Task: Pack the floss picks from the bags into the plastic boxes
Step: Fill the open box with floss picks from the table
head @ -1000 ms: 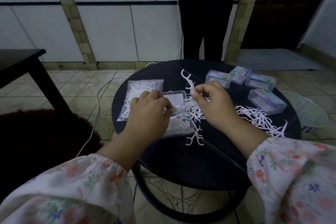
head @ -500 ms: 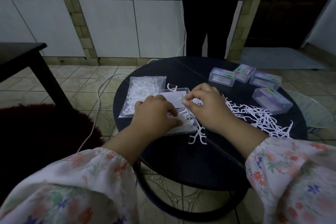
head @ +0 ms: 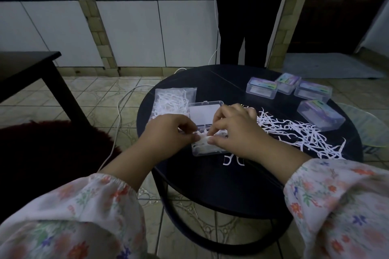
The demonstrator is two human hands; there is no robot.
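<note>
Over the open box (head: 205, 111) mid-tabletop (head: 210, 185), the left hand (head: 168, 134) and right hand (head: 235, 130) each pinch floss picks (head: 203, 139) into it; loose picks (head: 294, 132) lie right of the box.

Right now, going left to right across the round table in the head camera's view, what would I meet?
Bag of floss picks → left hand → open plastic box → right hand → loose pile of floss picks → nearest closed box at the right edge.
</note>
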